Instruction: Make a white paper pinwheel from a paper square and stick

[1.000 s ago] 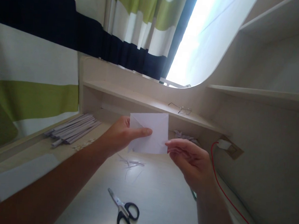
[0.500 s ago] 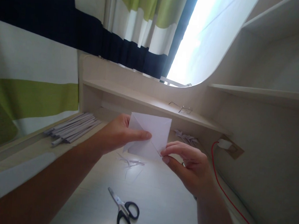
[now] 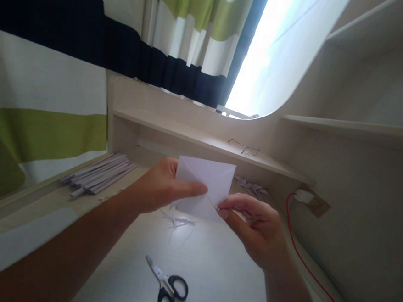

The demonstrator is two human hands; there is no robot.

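A white square of paper (image 3: pixel 217 175) with diagonal creases is held up above the desk. My left hand (image 3: pixel 166 187) grips it from the left side, thumb lying across the front and fingers behind. At the paper's lower right, my right hand (image 3: pixel 252 221) pinches its edge between thumb and fingertips. Below the hands, a pair of scissors (image 3: pixel 166 282) with black handles lies on the desk, blades pointing up and left. Thin paper scraps (image 3: pixel 179 221) are scattered on the desk just under the paper.
A bundle of rolled paper sticks (image 3: pixel 99 174) lies at the back left, with a white sheet stack (image 3: pixel 31 235) nearer. Folded paper pieces (image 3: pixel 252 187) sit at the back right. Glasses (image 3: pixel 250 149) rest on the shelf (image 3: pixel 175 131). A red cable (image 3: pixel 304 259) runs down the right side.
The paper has shifted slightly right and down with my left hand. My right fingertips have moved a little inward along its lower right edge. The scissors stay where they were.
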